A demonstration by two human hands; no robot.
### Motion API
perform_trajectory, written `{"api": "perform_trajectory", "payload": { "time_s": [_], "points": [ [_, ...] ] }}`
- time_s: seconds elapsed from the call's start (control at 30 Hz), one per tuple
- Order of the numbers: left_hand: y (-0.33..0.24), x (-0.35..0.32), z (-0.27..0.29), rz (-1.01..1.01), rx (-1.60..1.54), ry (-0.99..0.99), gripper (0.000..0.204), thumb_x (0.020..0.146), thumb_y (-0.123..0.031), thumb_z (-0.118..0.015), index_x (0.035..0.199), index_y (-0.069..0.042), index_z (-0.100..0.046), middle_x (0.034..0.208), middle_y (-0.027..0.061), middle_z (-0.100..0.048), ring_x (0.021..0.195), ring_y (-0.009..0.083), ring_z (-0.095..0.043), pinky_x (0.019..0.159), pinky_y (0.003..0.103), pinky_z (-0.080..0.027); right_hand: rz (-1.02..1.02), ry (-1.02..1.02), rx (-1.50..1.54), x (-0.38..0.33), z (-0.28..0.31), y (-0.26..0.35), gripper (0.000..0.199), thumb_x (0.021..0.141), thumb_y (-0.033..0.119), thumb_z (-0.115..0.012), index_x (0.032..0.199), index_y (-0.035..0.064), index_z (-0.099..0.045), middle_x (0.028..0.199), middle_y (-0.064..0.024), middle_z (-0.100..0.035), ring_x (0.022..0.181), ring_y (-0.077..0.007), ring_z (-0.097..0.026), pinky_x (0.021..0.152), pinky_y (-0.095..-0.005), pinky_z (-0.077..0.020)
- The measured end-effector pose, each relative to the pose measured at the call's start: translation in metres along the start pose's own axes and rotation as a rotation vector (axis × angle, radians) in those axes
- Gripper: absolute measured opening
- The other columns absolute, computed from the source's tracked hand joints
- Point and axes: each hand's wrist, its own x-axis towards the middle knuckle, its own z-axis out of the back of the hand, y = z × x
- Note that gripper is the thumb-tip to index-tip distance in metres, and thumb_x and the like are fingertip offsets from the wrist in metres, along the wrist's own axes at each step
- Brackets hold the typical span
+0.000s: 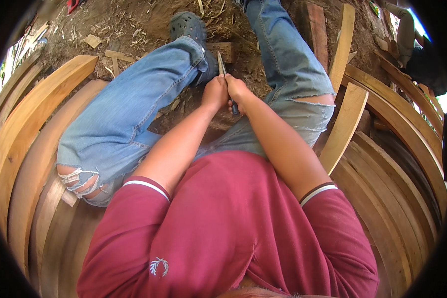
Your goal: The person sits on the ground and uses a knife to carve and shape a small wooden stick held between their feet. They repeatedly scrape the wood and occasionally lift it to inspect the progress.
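Observation:
My left hand (pixel 215 93) and my right hand (pixel 238 90) are closed side by side between my knees, touching each other. A thin pointed tan piece (pixel 220 63), which looks like wood, sticks out ahead of them with a dark edge along its right side. Below my right hand shows the dark grey-blue end of a slim tool (pixel 235 109). The fingers cover most of both, so its exact kind cannot be told. A short wooden block (pixel 224 51) lies on the ground just beyond the tip, beside my dark clog (pixel 187 29).
Curved wooden planks (pixel 32 116) lie at my left, with several more planks (pixel 382 179) at my right. An upright-looking board (pixel 345 124) stands close to my right knee. Wood shavings (pixel 129 30) litter the dirt ahead. Another person's leg (pixel 405 32) appears at the far right.

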Motion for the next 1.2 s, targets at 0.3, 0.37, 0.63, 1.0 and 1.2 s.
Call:
{"api": "perform_trajectory", "payload": {
  "time_s": [0.3, 0.37, 0.63, 1.0, 1.2],
  "points": [
    [-0.003, -0.001, 0.005, -0.023, 0.053, 0.084, 0.051, 0.105, -0.035, -0.03, 0.1, 0.002, -0.066, 0.092, 0.0277, -0.068, 0.09, 0.0465, -0.065, 0.082, 0.051, -0.049, 0.008, -0.018, -0.014, 0.001, 0.001, -0.001, 0.045, 0.102, 0.051, -0.039, 0.091, 0.0101, -0.054, 0.067, -0.0043, -0.049, 0.044, -0.0147, -0.04, 0.041, -0.0348, -0.0397],
    [-0.013, -0.013, 0.005, -0.068, 0.1, -0.033, 0.051, 0.105, -0.034, -0.03, 0.094, 0.002, -0.065, 0.088, 0.0266, -0.068, 0.09, 0.0396, -0.068, 0.079, 0.049, -0.051, 0.03, -0.007, 0.008, 0.001, 0.003, 0.0, 0.044, 0.102, 0.051, -0.039, 0.091, 0.0105, -0.053, 0.067, -0.0043, -0.048, 0.044, -0.0146, -0.039, 0.041, -0.0347, -0.0396],
    [-0.024, -0.013, 0.029, -0.091, -0.189, 0.086, 0.043, 0.107, -0.04, -0.033, 0.089, -0.007, -0.056, 0.068, 0.0023, -0.051, 0.058, 0.0147, -0.047, 0.058, 0.032, -0.042, 0.319, -0.041, 0.028, -0.043, 0.03, 0.017, 0.058, 0.102, 0.056, -0.038, 0.12, 0.0026, -0.052, 0.077, -0.0152, -0.063, 0.039, -0.0148, -0.042, 0.039, -0.0335, -0.0373],
    [-0.158, -0.165, 0.098, -0.411, -0.499, 0.36, 0.039, 0.109, -0.04, -0.032, 0.091, -0.01, -0.047, 0.065, 0.0009, -0.042, 0.057, 0.0098, -0.038, 0.052, 0.025, -0.034, 0.631, 0.214, 0.247, -0.128, 0.052, 0.027, 0.046, 0.104, 0.042, -0.046, 0.12, 0.0003, -0.054, 0.083, -0.0155, -0.067, 0.039, -0.0128, -0.046, 0.038, -0.0282, -0.0376],
    [-0.159, -0.202, 0.115, -0.466, -0.603, 0.359, 0.038, 0.109, -0.041, -0.031, 0.089, -0.01, -0.045, 0.063, 0.0002, -0.038, 0.055, 0.0103, -0.034, 0.05, 0.025, -0.03, 0.707, 0.216, 0.107, -0.162, 0.044, 0.014, 0.033, 0.103, 0.03, -0.053, 0.119, 0.0018, -0.054, 0.081, -0.0118, -0.066, 0.04, -0.0089, -0.046, 0.039, -0.0247, -0.0371]
  ]
}}
